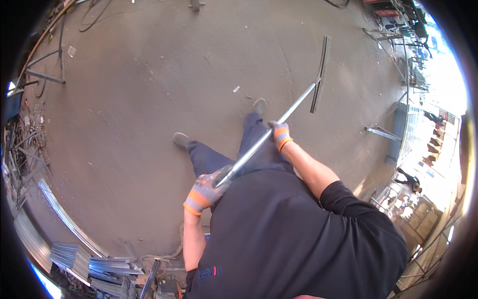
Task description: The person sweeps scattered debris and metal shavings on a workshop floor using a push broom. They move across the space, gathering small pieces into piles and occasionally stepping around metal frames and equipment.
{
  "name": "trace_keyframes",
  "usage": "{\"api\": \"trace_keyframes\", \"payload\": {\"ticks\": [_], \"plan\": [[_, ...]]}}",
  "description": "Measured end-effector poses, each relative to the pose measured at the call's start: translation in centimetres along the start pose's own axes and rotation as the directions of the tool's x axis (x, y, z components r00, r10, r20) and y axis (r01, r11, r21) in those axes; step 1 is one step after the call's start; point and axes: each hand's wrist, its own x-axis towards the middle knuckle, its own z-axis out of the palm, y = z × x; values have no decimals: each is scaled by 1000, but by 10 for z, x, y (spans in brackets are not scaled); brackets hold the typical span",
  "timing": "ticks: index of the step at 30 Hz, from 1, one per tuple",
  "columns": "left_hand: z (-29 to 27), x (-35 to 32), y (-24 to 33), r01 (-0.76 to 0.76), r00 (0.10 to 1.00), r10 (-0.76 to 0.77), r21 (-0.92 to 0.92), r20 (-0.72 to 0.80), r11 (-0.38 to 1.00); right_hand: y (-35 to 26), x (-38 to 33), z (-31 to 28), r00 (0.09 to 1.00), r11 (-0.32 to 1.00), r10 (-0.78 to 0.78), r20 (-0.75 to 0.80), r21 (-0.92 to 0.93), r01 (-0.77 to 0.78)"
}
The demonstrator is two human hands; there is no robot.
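Observation:
A long push broom (295, 107) slants across my body, its pale metal handle running from my waist out to the front right. At its far end the wide dark bristle head (322, 70) lies on or just above the floor; I cannot tell which. My left hand (206, 191), in a grey and orange striped glove, is closed round the handle's near end. Farther along the handle, my right hand (280, 133) grips it in a matching glove. The brown-grey floor (149, 114) has small scraps on it, among them a white bit (236, 89) ahead of my feet.
Metal stands (46, 70) rise at the far left. Long metal profiles (69, 219) and stacked sheets (72, 259) lie at the near left. On the right are a metal frame leg (382, 133), a grey panel (401, 134) and other people (409, 180) in the distance.

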Motion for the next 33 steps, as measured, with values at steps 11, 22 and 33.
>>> {"api": "trace_keyframes", "payload": {"ticks": [11,22,33], "plan": [[-14,-33,6,-108,988,109,-17,106,994,15,-64,-40,988,978,142,-57,162,-131],[-53,-26,-1,-36,991,31,40,130,999,1,-47,1,967,968,249,-59,27,-248],[-103,77,-8,324,944,-326,35,52,945,-93,59,176,995,997,41,86,-74,-35]]}}
